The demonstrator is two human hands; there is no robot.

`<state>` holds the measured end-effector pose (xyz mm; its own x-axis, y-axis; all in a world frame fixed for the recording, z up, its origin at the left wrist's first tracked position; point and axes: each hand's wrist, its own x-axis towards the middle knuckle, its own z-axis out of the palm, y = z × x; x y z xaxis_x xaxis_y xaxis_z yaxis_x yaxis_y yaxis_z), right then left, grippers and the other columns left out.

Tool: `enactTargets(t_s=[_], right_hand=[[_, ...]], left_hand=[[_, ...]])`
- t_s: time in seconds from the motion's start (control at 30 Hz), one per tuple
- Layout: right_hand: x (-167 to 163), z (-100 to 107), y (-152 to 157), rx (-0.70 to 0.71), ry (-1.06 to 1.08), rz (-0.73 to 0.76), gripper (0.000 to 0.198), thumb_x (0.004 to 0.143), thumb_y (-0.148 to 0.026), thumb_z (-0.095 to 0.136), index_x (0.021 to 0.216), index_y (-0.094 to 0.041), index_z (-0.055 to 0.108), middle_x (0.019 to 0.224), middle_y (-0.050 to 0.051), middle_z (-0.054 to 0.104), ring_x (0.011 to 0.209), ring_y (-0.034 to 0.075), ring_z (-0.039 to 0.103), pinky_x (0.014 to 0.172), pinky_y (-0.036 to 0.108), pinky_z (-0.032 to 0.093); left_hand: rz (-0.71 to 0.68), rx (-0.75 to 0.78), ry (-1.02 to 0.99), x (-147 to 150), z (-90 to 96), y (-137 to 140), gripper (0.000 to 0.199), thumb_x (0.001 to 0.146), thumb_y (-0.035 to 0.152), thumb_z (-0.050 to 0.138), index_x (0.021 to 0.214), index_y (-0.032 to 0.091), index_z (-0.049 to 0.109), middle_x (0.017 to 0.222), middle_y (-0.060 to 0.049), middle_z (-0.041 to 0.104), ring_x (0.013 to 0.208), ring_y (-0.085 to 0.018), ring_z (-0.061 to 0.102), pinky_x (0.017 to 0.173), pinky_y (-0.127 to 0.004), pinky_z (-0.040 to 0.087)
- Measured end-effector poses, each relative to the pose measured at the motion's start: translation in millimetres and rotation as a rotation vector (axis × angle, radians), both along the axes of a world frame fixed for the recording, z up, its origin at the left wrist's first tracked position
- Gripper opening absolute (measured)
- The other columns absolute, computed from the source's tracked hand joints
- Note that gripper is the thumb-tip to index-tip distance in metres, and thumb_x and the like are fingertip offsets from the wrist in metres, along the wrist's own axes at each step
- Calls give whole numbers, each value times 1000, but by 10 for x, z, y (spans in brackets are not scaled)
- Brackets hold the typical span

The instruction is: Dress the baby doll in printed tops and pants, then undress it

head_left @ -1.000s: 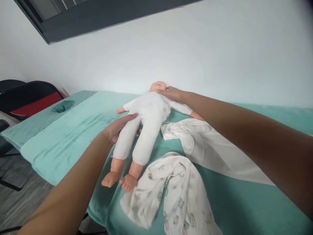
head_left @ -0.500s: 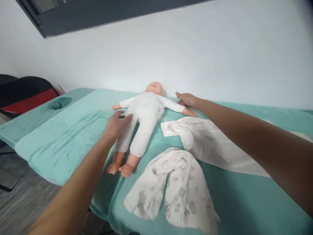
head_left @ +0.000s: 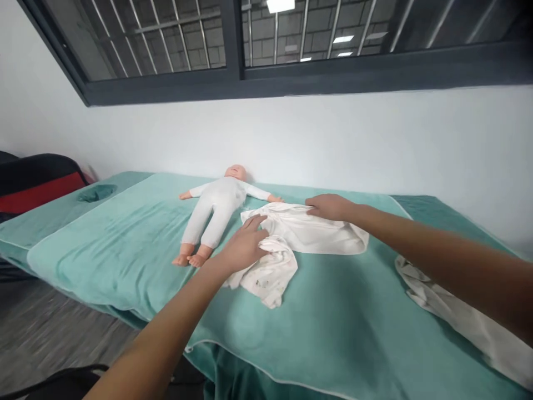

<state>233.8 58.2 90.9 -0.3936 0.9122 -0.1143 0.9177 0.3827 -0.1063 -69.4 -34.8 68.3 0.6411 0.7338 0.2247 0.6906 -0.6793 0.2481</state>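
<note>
A baby doll [head_left: 222,194] in a white bodysuit lies on its back, arms spread, feet toward me. To its right, a white cotton baby garment [head_left: 320,230] lies spread out, and my right hand [head_left: 331,208] has its fingers closed on the far edge. My left hand [head_left: 244,244] reaches over the near left end of that garment, fingers stretched forward and thumb apart. Under and beside it is a bunched baby garment with a small print [head_left: 270,278]. The palm hides part of both cloths.
A teal padded bed [head_left: 353,311] carries everything, with a face hole [head_left: 96,193] at its left end. Another white cloth [head_left: 462,316] lies at the right, partly behind my forearm. Beyond are a white wall and barred window [head_left: 241,72]; a black-and-red chair [head_left: 41,186] stands left.
The view has tilted up, showing more window. My hands have left the doll's sides for the clothes; my right hand has taken hold of the white garment. The printed garment is more bunched.
</note>
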Motion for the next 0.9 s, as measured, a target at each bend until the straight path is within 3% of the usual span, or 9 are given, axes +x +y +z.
enactTargets(t_s=[0.1,0.2,0.3,0.4,0.5,0.63,0.7,0.8,0.9], right_hand=[[-87,304,-487,190,-2,224,26,99,-42,37,98,-24,56,101,6,67,93,24,61,69,30,35],[-34,633,-996,236,-8,325,26,101,-40,35,95,-24,54,98,4,67,84,22,61,63,30,32],[200,882,-1402,205,-1,186,22,99,-41,40,94,-24,53,90,5,67,81,23,61,60,30,32],[513,948,-1658,89,12,-71,26,93,-48,50,101,-24,54,92,9,68,81,27,62,59,31,36],[703,815,-1808,-47,151,-180,36,87,-51,58,108,-21,57,103,12,69,88,30,64,68,34,45],[557,468,-1953,-155,664,-2,32,84,-40,60,109,-22,65,106,5,71,104,29,63,93,38,48],[353,268,-2013,-266,936,-1,31,85,-39,58,111,-24,67,104,3,72,109,29,61,99,41,47],[40,-44,-2044,-544,1383,-159,38,85,-43,56,118,-26,65,104,4,72,108,29,64,93,44,52],[-158,-320,-1960,-716,1722,-166,38,82,-49,58,116,-34,66,109,2,72,109,29,65,88,44,56]], left_hand=[[-68,176,-7,466,214,-32,17,79,17,64,96,19,67,157,-12,34,148,-34,25,118,-53,31],[-109,280,54,866,418,-56,24,82,12,59,102,21,68,130,-13,58,132,-30,46,112,-48,37],[-9,369,148,1123,630,-138,24,88,16,51,104,23,68,99,-9,63,100,-26,61,91,-42,48],[122,447,162,1281,829,-308,26,90,21,48,106,27,67,97,-7,61,82,-23,61,69,-34,45],[170,483,65,1424,950,-519,25,87,20,50,105,28,66,97,-5,61,72,-19,59,61,-31,39],[211,439,-209,1616,981,-764,25,80,12,50,96,25,65,104,-5,61,77,-18,59,60,-29,41],[228,393,-383,1665,951,-866,25,78,8,49,92,22,65,110,-5,59,83,-17,60,67,-29,46],[159,336,-519,1608,819,-1015,24,79,8,51,95,20,63,124,-9,54,100,-20,60,84,-33,51],[-45,331,-487,1400,566,-1137,38,85,13,54,122,23,53,139,-12,45,125,-24,52,103,-38,47]])
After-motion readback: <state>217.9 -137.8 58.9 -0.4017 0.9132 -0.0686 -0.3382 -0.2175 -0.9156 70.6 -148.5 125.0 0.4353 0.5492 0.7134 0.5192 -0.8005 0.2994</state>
